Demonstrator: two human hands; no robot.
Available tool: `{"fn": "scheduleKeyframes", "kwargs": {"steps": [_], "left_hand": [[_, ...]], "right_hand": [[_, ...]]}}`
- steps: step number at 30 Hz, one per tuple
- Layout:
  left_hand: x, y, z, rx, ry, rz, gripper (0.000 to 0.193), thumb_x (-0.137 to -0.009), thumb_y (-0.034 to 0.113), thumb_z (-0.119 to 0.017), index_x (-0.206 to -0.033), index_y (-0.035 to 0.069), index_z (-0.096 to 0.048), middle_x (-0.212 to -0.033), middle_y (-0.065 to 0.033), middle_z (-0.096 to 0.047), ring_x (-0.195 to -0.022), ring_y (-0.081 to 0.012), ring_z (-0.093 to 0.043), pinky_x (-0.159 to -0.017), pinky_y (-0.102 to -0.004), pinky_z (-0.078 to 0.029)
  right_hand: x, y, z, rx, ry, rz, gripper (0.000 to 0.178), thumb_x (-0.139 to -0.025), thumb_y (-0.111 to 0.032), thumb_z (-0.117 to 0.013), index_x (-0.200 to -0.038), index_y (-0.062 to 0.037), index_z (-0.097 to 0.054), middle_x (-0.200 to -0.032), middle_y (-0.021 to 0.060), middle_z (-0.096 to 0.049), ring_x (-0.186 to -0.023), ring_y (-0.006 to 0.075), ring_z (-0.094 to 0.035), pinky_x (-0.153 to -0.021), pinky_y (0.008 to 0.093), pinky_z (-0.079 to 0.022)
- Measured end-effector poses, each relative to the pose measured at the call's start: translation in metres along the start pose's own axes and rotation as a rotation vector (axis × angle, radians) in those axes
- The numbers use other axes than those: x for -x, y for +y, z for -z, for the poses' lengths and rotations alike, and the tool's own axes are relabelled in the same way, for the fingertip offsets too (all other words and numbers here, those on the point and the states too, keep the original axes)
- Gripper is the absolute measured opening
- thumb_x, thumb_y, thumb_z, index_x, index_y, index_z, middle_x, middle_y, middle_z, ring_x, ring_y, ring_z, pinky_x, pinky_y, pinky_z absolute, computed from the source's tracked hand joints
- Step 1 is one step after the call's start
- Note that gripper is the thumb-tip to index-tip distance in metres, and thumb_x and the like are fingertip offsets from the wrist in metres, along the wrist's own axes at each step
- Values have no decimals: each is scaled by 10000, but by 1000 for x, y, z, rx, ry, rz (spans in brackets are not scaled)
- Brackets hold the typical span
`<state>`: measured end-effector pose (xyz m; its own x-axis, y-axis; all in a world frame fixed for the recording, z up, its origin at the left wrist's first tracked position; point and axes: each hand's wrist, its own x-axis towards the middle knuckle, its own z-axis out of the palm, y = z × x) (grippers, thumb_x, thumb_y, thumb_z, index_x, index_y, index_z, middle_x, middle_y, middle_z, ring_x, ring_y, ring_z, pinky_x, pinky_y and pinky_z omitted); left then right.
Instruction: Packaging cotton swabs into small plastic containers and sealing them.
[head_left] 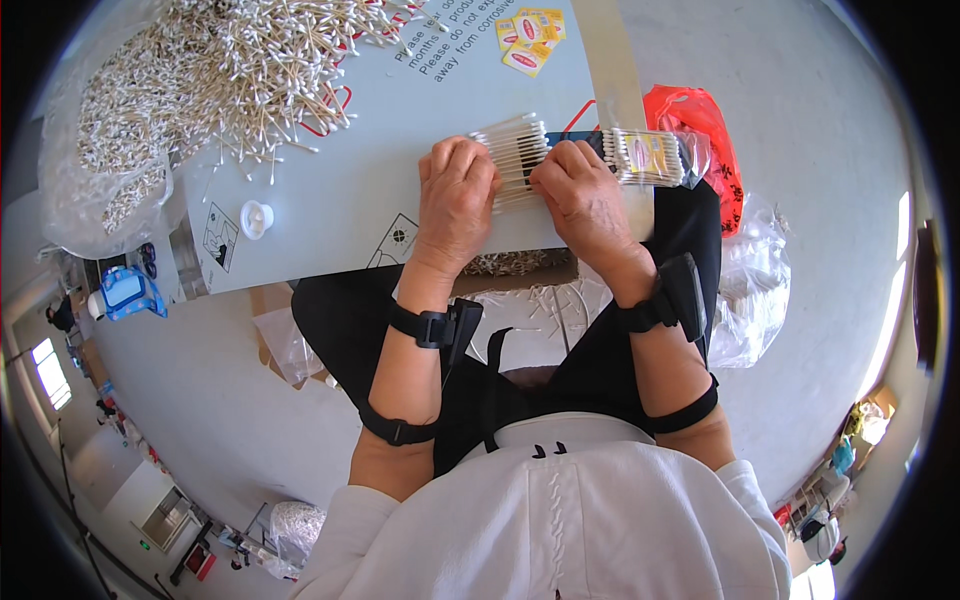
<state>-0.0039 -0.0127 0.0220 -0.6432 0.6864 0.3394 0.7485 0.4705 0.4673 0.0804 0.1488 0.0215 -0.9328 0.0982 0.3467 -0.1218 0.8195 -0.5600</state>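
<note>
A flat row of cotton swabs (517, 158) lies side by side between my hands at the table's near edge. My left hand (455, 200) has its fingers curled closed at the left ends of the row. From the other side my right hand (582, 200) pinches the right ends; its fingertips are partly hidden. Just right of it, a bundle of cotton swabs with a yellow card (643, 155) rests at the table's right edge, beside clear plastic film. A dark blue flat piece (572, 139) shows behind my right hand.
A big heap of loose cotton swabs (250, 80) spills from a clear plastic bag (62, 205) at the far left. Small yellow cards (530, 40) and a white round cap (257, 219) lie on the table (340, 210). A red bag (715, 150) hangs off its right side.
</note>
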Motion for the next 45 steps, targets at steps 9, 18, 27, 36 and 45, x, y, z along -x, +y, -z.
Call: {"fn": "scheduleKeyframes", "kwargs": {"steps": [9,18,27,36,45], "left_hand": [[1,2,4,45,-19,45,342,-716,32,-719,-1028,43,-581,-1170,-78,-549,-1189,-315,-476,-985,-449,-367],[25,38,4,-87,-383,105,873,-818,363,-717,-1522,84,-284,-1612,-119,-197,-1487,-288,-187,-1183,-553,-132],[15,21,3,-183,-390,8,825,-846,440,-665,-1520,123,-310,-1602,-79,-243,-1482,-264,-207,-1181,-570,-132],[9,8,4,-26,47,103,440,-769,76,-722,-1187,79,-582,-1271,-79,-538,-1223,-312,-470,-1026,-456,-347],[4,0,-1,21,104,153,233,-696,-13,-739,-862,113,-635,-971,-7,-581,-1028,-263,-538,-871,-396,-395]], "right_hand": [[-1,2,4,-140,73,-74,103,-725,-4,-692,-788,-52,-626,-851,93,-567,-814,293,-578,-683,395,-500],[4,7,20,-551,275,-520,90,-786,46,-686,-852,-1,-646,-880,27,-584,-765,88,-551,-668,239,-459],[6,-3,-6,-976,481,-549,101,-906,34,-598,-1000,29,-632,-1157,94,-601,-1028,129,-574,-895,241,-468],[10,4,-8,-762,386,-469,81,-898,13,-624,-967,-11,-657,-1016,67,-619,-907,138,-601,-775,266,-493],[1,1,-8,-124,151,-164,92,-763,-25,-693,-824,-63,-636,-844,76,-556,-814,282,-599,-673,393,-508]]}}
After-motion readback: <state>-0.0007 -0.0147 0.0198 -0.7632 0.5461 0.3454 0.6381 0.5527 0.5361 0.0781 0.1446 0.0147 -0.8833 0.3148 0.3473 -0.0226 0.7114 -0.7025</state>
